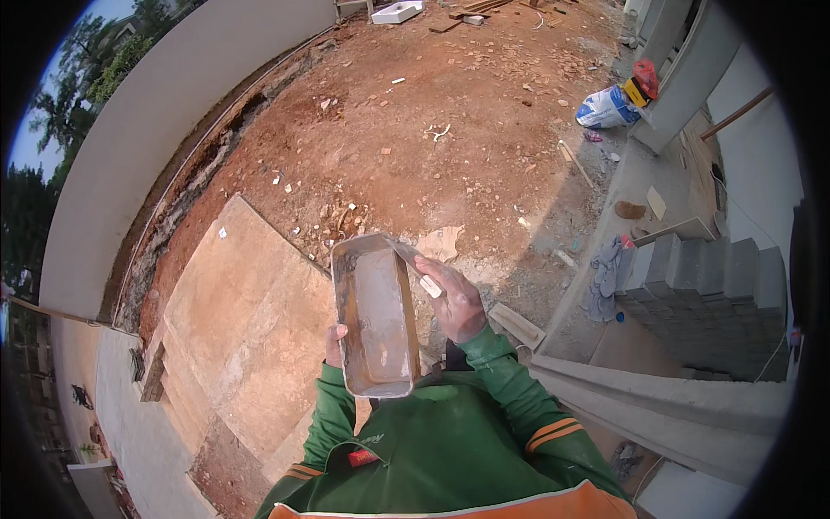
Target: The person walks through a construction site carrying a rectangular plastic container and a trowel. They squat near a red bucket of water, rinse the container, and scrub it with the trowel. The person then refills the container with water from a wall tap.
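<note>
A long rectangular mortar pan [378, 303], its inside coated with grey residue, is held in front of my chest. My left hand [335, 344] is closed on its left side, with the thumb over the rim and the other fingers hidden beneath. At the pan's upper right, my right hand [456, 303] is closed around a scraper [430, 286] with a whitish handle. The scraper's grey blade lies close along the pan's far right rim; I cannot tell whether they touch.
Large flat boards [251, 303] lie on the left. Reddish rubble-strewn soil [415, 164] stretches ahead. Stacked grey blocks [705, 281] stand at right, beside a grey cloth [603, 277]. A blue-white sack [607, 108] leans near a pillar. A pale wall [173, 130] curves along the left.
</note>
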### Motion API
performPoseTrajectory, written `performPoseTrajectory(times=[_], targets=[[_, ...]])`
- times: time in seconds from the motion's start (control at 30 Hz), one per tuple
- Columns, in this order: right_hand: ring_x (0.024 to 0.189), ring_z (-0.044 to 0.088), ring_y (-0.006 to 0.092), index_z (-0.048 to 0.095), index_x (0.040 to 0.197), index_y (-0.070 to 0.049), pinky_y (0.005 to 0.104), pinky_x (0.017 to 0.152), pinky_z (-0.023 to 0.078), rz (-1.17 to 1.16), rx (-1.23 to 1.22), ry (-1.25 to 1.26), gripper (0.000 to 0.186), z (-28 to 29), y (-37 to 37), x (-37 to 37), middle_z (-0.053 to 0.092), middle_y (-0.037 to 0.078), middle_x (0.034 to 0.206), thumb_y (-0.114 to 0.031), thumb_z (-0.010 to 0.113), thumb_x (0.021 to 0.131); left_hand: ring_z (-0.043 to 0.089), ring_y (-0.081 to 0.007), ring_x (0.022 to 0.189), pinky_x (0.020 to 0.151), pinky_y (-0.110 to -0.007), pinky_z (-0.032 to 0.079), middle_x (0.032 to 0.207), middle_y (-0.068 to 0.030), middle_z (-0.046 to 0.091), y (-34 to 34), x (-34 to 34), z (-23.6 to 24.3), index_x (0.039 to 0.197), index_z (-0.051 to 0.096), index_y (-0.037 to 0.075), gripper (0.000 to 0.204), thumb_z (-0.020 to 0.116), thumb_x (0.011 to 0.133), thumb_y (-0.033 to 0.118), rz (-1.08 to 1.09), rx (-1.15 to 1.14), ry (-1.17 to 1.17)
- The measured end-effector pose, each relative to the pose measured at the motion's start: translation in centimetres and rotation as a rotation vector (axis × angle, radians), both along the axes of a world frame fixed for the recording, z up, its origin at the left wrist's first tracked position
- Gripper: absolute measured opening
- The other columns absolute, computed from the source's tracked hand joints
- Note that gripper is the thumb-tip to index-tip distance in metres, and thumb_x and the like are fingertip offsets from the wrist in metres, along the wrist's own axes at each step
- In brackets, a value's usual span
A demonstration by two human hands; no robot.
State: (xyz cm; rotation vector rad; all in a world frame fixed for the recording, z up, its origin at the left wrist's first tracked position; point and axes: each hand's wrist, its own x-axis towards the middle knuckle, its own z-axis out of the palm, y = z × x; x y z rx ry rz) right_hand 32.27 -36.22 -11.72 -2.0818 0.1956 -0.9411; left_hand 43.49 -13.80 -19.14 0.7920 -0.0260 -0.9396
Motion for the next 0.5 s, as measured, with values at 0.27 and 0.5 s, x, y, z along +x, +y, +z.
performPoseTrajectory(times=[0.27, 0.5], targets=[[0.079, 0.063, 0.0144, 0.057, 0.121, -0.001, 0.0296, 0.069, 0.049, -0.138, 0.677, 0.095, 0.036, -7.7, -15.1, 4.1, 0.064, 0.014, 0.086, -0.024, 0.062, 0.094, 0.051, -0.0277, 0.123, 0.101, -0.04, 0.046, 0.14, -0.0121, 0.046, -11.3, 12.0, -3.2, 0.15, 0.027, 0.01, 0.083, 0.062, 0.077, 0.023, 0.038, -0.03, -0.038], [0.08, 0.066, 0.0359, 0.056, 0.118, 0.002, 0.0429, 0.075, 0.051, -0.505, 0.327, 0.387, 0.042, -18.8, -37.0, 15.6, 0.066, 0.02, 0.086, -0.025, 0.064, 0.087, 0.025, -0.0257, 0.145, 0.118, -0.037, 0.023, 0.158, -0.0138, 0.021, -31.0, 25.3, -9.0, 0.155, 0.013, 0.004, 0.11, 0.077, 0.069, 0.027, 0.168, 0.143, -0.791]])
